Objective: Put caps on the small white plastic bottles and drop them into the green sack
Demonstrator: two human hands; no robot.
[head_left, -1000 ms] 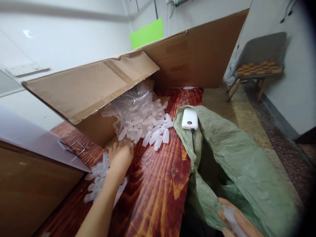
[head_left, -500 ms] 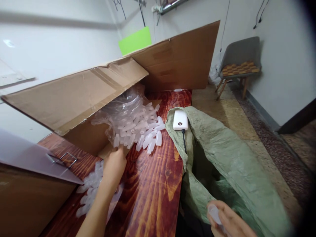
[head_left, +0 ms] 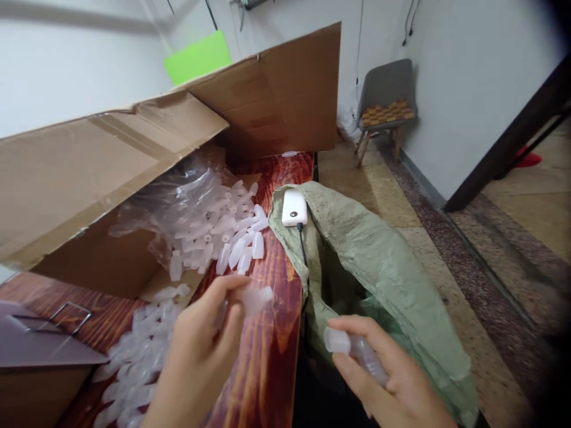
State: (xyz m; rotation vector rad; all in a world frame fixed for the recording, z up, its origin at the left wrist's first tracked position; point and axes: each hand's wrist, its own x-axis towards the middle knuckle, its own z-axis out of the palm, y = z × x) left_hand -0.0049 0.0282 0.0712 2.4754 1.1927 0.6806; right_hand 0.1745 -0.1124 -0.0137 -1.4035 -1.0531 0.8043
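Wood-grained table [head_left: 267, 351], cut off at the bottom; one chair [head_left: 387, 89] beyond it; one box [head_left: 276, 101], its flap and a clear bag [head_left: 191, 190] covering some of the far pile [head_left: 223, 229]; the near pile [head_left: 138, 356] runs out of frame, partly behind the left hand [head_left: 207, 336]; two piles, their pieces too overlapped to count; that hand pinches one blurred cap [head_left: 259, 301] over the table; the right hand [head_left: 392, 377] grips one tube [head_left: 368, 358], partly hidden by its fingers, beside one sack [head_left: 379, 238], dark inside; one power bank [head_left: 294, 205] with one cable [head_left: 303, 246] rests on the sack's rim.
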